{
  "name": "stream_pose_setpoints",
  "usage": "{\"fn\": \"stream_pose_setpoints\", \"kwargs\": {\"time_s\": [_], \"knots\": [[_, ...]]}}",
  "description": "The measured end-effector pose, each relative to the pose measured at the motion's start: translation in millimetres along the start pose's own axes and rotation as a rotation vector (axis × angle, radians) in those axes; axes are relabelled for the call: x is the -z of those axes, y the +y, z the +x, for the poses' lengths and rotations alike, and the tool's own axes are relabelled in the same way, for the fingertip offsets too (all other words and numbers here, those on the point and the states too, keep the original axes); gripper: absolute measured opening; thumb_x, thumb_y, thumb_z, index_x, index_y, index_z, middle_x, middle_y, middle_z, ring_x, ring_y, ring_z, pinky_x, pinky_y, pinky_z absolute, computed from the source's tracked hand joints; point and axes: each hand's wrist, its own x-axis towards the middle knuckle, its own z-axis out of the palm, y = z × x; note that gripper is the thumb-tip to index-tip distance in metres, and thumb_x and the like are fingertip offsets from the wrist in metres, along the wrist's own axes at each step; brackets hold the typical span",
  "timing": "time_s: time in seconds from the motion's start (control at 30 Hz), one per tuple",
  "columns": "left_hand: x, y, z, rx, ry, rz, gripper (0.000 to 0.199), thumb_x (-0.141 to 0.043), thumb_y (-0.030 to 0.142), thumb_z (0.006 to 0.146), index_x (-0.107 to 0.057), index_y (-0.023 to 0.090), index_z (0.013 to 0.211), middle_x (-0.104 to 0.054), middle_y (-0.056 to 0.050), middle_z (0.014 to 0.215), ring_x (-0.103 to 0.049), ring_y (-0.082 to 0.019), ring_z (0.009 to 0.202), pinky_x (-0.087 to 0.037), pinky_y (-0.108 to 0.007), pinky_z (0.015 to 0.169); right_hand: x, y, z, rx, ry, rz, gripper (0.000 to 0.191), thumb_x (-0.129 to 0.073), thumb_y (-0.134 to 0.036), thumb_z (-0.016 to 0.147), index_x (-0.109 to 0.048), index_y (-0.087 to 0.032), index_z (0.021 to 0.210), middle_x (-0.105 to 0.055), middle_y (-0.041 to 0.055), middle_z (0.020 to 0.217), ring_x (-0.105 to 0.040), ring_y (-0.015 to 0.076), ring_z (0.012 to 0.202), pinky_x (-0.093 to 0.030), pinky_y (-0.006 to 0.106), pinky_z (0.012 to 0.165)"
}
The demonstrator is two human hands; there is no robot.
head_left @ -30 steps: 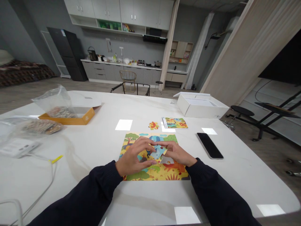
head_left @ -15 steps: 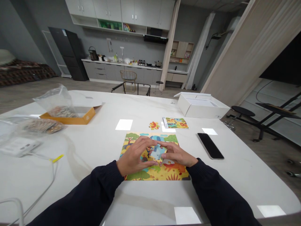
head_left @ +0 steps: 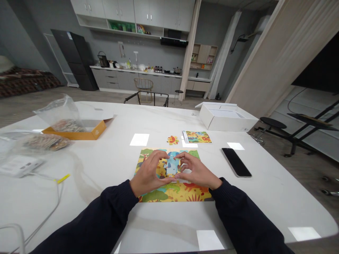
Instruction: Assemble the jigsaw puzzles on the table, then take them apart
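A colourful jigsaw puzzle with animals and trees lies flat on the white table. Above its middle, a blue elephant puzzle piece is held between both hands. My left hand grips its left side, thumb at the lower edge and fingers at the upper edge. Opposite it, my right hand holds the right side with bent fingers and thumb. Beyond the puzzle lie a loose red and yellow piece and a picture card.
A black phone lies to the right. Behind it is an open white box. On the left are an orange box, plastic bags of pieces, a white power strip and cables.
The hands have moved slightly apart at the fingertips, and the blue elephant piece now shows upright between them. The view has shifted slightly.
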Motion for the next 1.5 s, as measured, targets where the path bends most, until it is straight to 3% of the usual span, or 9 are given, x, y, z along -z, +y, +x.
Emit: {"fn": "stream_pose_setpoints", "kwargs": {"time_s": [0.17,0.43,0.53,0.63,0.77,0.9,1.1,1.27,1.5], "knots": [[-0.1,0,1,0.003,0.003,0.013,0.058,-0.085,0.039,0.078,-0.048,0.024,0.120,-0.062,-0.012,0.118,-0.061,-0.029,0.116,-0.053,-0.043,0.096,7,-2,-2,0.113,0.011,-0.256,0.060,-0.083,-0.031,0.078,-0.055,-0.025,0.130,-0.062,0.0033,0.103,-0.064,0.0145,0.079,-0.059,0.036,0.082],[1.2,1,2,0.011,-0.015,-0.005,0.057,-0.084,0.039,0.079,-0.049,0.024,0.121,-0.061,-0.011,0.118,-0.061,-0.028,0.113,-0.054,-0.043,0.093,7,-5,-1,0.158,0.046,-0.318,0.053,-0.082,-0.031,0.078,-0.053,-0.026,0.122,-0.065,0.0056,0.107,-0.065,0.0178,0.086,-0.057,0.035,0.079],[1.5,2,3,0.055,0.030,0.002,0.045,-0.077,0.035,0.086,-0.051,0.023,0.121,-0.060,-0.011,0.119,-0.060,-0.026,0.112,-0.054,-0.042,0.092,30,-3,-2,0.103,0.119,-0.336,0.051,-0.082,-0.035,0.077,-0.056,-0.024,0.119,-0.066,0.0056,0.102,-0.064,0.0183,0.083,-0.057,0.035,0.076],[2.1,2,4,0.121,0.110,0.011,0.027,-0.065,0.028,0.094,-0.053,0.023,0.118,-0.059,-0.010,0.118,-0.059,-0.025,0.110,-0.055,-0.040,0.088,65,7,-6,0.062,0.291,-0.393,0.050,-0.084,-0.041,0.074,-0.061,-0.023,0.114,-0.067,0.0082,0.108,-0.063,0.0197,0.083,-0.056,0.037,0.073],[3.0,3,4,0.130,0.104,0.015,0.020,-0.059,0.022,0.096,-0.055,0.022,0.116,-0.059,-0.010,0.116,-0.058,-0.025,0.112,-0.053,-0.042,0.093,93,23,-13,0.026,0.308,-0.445,0.051,-0.086,-0.044,0.070,-0.065,-0.023,0.111,-0.066,0.0093,0.116,-0.062,0.0210,0.088,-0.055,0.038,0.075],[3.2,4,4,0.125,0.059,0.024,0.017,-0.056,0.019,0.097,-0.058,0.022,0.113,-0.058,-0.010,0.115,-0.057,-0.025,0.115,-0.051,-0.044,0.100,87,29,-12,-0.021,0.239,-0.465,0.054,-0.089,-0.044,0.067,-0.067,-0.021,0.111,-0.065,0.0059,0.106,-0.061,0.0191,0.086,-0.054,0.036,0.077],[1.5,4,4,0.100,-0.011,0.041,0.013,-0.057,0.020,0.096,-0.061,0.022,0.109,-0.059,-0.010,0.116,-0.057,-0.026,0.117,-0.049,-0.045,0.100,68,33,-6,-0.002,0.153,-0.518,0.050,-0.088,-0.040,0.069,-0.070,-0.022,0.111,-0.061,0.0059,0.110,-0.059,0.0192,0.090,-0.052,0.035,0.080],[1.3,5,3,0.118,-0.052,0.058,0.011,-0.057,0.021,0.097,-0.062,0.022,0.106,-0.058,-0.010,0.118,-0.057,-0.027,0.119,-0.048,-0.046,0.101,68,39,-5,0.023,0.149,-0.545,0.049,-0.088,-0.036,0.070,-0.071,-0.023,0.114,-0.058,0.0068,0.113,-0.059,0.0232,0.102,-0.051,0.039,0.090],[1.5,6,3,0.130,-0.080,0.063,0.012,-0.057,0.020,0.096,-0.064,0.023,0.105,-0.058,-0.010,0.119,-0.057,-0.026,0.118,-0.048,-0.046,0.102,71,39,-7,-0.009,0.151,-0.579,0.050,-0.089,-0.035,0.069,-0.072,-0.023,0.114,-0.055,0.0068,0.114,-0.059,0.0236,0.104,-0.051,0.042,0.095]]}}
